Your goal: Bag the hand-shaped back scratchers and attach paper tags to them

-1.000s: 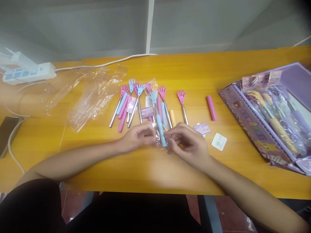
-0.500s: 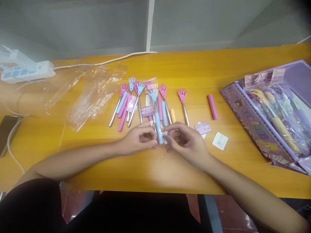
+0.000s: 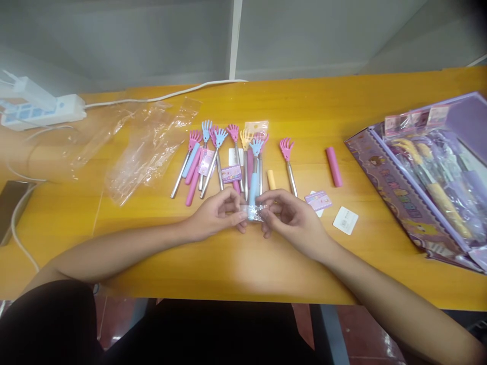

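Presently | pinching clear wrapper [image 3: 256, 213] with left hand [image 3: 215, 217], right hand [image 3: 294, 218] | holding blue scratcher [image 3: 253, 190] midway between, lengthwise toward twelve o'clock

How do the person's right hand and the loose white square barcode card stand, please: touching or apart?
Apart: the head view shows a strip of yellow wooden table between the right hand and the card.

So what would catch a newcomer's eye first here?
Probably the bright cluster of hand-topped scratchers in the middle of the table. At its near edge, the left hand and right hand pinch clear wrap at the lower end of a blue scratcher. An open purple box sits far right.
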Demonstrator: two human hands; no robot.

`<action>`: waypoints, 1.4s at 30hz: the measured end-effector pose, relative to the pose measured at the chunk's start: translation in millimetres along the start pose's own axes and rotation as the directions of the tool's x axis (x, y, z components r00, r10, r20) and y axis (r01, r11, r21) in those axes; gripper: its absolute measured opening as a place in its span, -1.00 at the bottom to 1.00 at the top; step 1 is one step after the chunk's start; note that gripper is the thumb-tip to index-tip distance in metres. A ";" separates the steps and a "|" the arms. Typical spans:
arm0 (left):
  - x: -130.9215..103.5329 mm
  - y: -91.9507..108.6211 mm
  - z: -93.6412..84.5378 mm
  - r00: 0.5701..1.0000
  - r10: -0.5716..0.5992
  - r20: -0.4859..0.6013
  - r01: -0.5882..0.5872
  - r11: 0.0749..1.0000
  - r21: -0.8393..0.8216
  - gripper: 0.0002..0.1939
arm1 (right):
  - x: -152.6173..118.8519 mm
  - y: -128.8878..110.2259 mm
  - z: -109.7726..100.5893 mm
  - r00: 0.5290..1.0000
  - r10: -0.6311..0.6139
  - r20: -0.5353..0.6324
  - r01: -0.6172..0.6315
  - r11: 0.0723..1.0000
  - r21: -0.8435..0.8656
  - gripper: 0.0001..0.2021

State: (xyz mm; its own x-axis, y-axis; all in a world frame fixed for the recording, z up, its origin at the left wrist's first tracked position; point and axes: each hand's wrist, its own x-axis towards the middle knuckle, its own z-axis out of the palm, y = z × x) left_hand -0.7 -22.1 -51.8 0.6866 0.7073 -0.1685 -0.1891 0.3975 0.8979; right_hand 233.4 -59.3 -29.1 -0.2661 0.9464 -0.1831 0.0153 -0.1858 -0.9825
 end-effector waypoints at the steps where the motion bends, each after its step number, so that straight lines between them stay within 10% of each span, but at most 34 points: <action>1: -0.1 -0.3 0.6 1.000 0.001 -0.010 -0.001 1.000 -0.012 -0.62 | 0.0 0.1 0.0 1.000 -0.002 0.011 0.002 1.000 -0.005 -0.74; 12: 4.0 3.3 -8.5 0.979 -0.131 0.155 0.130 0.991 0.020 -0.43 | -4.3 1.6 0.2 0.988 0.006 0.155 0.004 0.998 -0.066 -0.83; 42: -2.1 3.6 9.4 0.985 0.021 -0.173 0.016 0.978 0.207 -0.52 | -8.4 8.4 6.0 0.989 -0.075 0.129 0.092 0.988 -0.127 -0.77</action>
State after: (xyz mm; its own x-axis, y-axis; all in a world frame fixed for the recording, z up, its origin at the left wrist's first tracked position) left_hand 3.8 -27.6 -44.4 0.5508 0.8057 -0.2179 -0.0284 0.2789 0.9599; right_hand 229.9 -70.5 -35.6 -0.3886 0.9157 -0.1027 0.1131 -0.0632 -0.9916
